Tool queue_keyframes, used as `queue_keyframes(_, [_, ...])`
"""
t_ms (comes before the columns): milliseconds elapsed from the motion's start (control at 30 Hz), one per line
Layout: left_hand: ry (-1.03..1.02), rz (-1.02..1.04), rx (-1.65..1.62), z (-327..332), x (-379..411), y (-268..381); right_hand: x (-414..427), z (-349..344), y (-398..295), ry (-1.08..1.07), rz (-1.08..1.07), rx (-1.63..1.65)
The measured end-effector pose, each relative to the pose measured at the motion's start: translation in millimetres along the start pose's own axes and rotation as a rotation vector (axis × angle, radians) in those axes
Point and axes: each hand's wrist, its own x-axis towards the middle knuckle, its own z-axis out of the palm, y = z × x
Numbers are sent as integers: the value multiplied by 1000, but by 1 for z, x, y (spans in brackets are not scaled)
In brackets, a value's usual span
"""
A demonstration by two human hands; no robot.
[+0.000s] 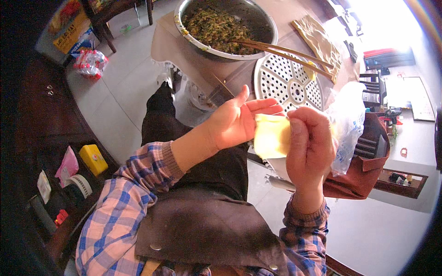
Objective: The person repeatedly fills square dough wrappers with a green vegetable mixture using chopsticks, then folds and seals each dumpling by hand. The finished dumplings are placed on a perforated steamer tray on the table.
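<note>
My right hand [309, 145] pinches a thin, pale yellow wrapper sheet [271, 136] by its right side. Palm up and fingers apart, my left hand [238, 119] is just left of the sheet, its fingers partly behind it; whether they touch cannot be told. Beyond my hands a steel bowl [272, 31] holds a chopped green and brown filling [217, 31]. Long wooden chopsticks [290, 57] stick out of the filling over the bowl's rim. Under their outer ends lies a round perforated metal steamer plate [276, 81], with a small yellow piece [310, 71] on it.
A tan cloth [319, 41] lies on the covered table [207, 74] beyond the plate. A clear plastic bag [347, 127] is at the table's right edge, by a reddish-brown draped chair [369, 172]. Packed plastic bottles [90, 63] stand on the floor at left, near a dark chair.
</note>
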Motion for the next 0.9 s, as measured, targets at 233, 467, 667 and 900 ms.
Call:
queue_keyframes(233, [-100,110,28,35,-26,-9,7,42,36,18,131,-186])
queue_keyframes(467, [285,324,384,29,-42,1,9,68,59,-12,435,149])
queue_keyframes(667, [414,458,371,52,-86,35,49,64,88,172,616,565])
queue_keyframes(900, [575,647,388,48,-95,57,120,63,84,-118,148,472])
